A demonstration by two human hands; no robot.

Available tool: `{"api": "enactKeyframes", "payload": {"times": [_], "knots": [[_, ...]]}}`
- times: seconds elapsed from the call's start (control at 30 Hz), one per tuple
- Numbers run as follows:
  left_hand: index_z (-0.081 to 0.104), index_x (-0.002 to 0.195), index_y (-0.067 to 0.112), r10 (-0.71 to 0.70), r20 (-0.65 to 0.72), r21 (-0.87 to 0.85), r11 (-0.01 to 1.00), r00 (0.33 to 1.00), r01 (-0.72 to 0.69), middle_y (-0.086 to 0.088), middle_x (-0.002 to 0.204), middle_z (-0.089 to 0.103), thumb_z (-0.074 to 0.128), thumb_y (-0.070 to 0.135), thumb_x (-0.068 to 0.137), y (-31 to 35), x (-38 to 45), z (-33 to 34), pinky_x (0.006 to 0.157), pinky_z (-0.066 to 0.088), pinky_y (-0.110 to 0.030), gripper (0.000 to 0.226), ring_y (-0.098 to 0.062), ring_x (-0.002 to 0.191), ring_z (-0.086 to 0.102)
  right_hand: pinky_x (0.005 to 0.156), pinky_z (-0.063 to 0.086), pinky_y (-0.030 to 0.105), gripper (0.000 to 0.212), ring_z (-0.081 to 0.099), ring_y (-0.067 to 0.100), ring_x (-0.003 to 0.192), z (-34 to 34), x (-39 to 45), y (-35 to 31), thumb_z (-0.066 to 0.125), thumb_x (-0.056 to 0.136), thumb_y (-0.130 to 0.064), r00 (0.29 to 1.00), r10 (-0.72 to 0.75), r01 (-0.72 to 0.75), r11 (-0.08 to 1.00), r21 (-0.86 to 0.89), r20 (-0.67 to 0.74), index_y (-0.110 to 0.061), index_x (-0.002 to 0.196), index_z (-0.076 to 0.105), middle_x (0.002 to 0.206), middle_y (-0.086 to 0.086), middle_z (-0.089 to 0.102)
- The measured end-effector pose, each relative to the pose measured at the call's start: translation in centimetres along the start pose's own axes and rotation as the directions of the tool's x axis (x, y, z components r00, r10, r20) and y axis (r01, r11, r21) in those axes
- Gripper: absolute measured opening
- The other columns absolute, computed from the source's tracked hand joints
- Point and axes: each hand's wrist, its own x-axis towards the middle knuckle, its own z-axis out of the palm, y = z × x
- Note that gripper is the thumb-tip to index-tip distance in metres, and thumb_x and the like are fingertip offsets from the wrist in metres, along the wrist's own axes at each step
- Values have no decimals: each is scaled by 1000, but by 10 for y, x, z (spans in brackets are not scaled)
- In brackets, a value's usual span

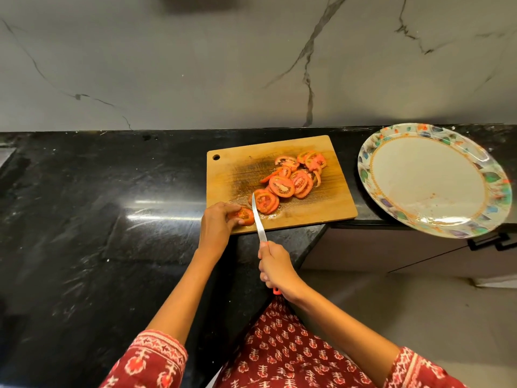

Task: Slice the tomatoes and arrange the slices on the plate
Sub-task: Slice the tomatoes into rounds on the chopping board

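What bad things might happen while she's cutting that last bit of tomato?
The left hand pinches a small tomato end right beside the knife blade, so a slip might nick a finger. The cutting board sits at the counter's corner edge, so hard pushing might shift it off. The plate seems to hang over the counter edge, so loading slices on that side might tip it.

A grey marble-look wall (195,65) with dark veins rises behind a glossy black stone countertop (84,205); overhead light glares in white streaks on the counter's polished surface; the counter steps back at the right, above a pale cabinet front (391,253) with a black handle (489,242); light floor (391,309) lies below.
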Motion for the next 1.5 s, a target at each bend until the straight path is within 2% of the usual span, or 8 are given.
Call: {"api": "enactKeyframes", "payload": {"times": [0.43,0.57,0.77,0.9,1.13,1.27,1.4,1.5], "knots": [[68,104,3,-9,-23,-2,1000,1000,9,-13,105,68,73,6,75,4,-2,-2,85,42,-19,30,-20,98,62,37,22,20,27,33,7,40,13,4,-3,29,100,-30,1000,17,-17,998,57,-9,-16,80,41,62,0,37],[67,105,1,-8,-24,-28,1000,1000,7,-13,103,68,73,5,74,4,-1,-3,83,44,-20,32,-20,97,62,37,21,17,20,32,8,41,19,15,-18,28,99,-22,1000,16,-15,994,105,-8,-14,84,39,61,1,35],[68,102,2,-26,-39,-49,999,999,24,-13,99,69,73,6,74,0,0,1,82,54,-33,29,-18,91,64,36,22,18,23,32,6,39,19,5,-10,29,100,-26,998,43,-49,988,148,43,-16,82,39,58,-2,35],[68,103,1,-12,-43,-39,999,999,11,-13,100,70,73,5,74,0,0,1,79,47,-22,29,-16,90,62,34,22,16,23,32,7,41,20,12,-18,28,100,-24,999,28,-33,988,151,35,-16,82,39,59,0,35],[69,102,4,-18,-51,-56,998,999,15,-11,100,70,72,5,75,-4,0,1,80,46,-21,27,-14,90,61,34,23,16,24,32,5,37,19,10,-14,29,101,-26,998,36,-44,985,164,56,-15,82,40,57,-1,36],[65,111,2,-35,-58,-115,993,998,28,-8,100,67,69,-2,76,-13,-3,-11,83,48,-24,36,-16,91,62,33,22,15,24,32,4,37,16,13,-18,30,101,-24,998,30,-40,983,179,55,-15,81,41,57,-1,36],[70,99,2,20,-74,-83,996,997,-26,-11,97,70,73,-2,70,-15,-7,-13,76,41,-3,29,-19,89,64,34,21,16,26,31,4,36,16,13,-18,30,101,-25,998,34,-42,987,155,56,-15,80,41,57,-1,35],[68,102,0,5,-68,-120,993,998,-13,-9,99,68,71,-4,72,-13,-8,-10,74,40,3,30,-15,89,61,34,21,16,25,30,4,35,15,14,-19,30,101,-23,998,40,-49,986,161,57,-15,80,41,56,-1,35]]}}
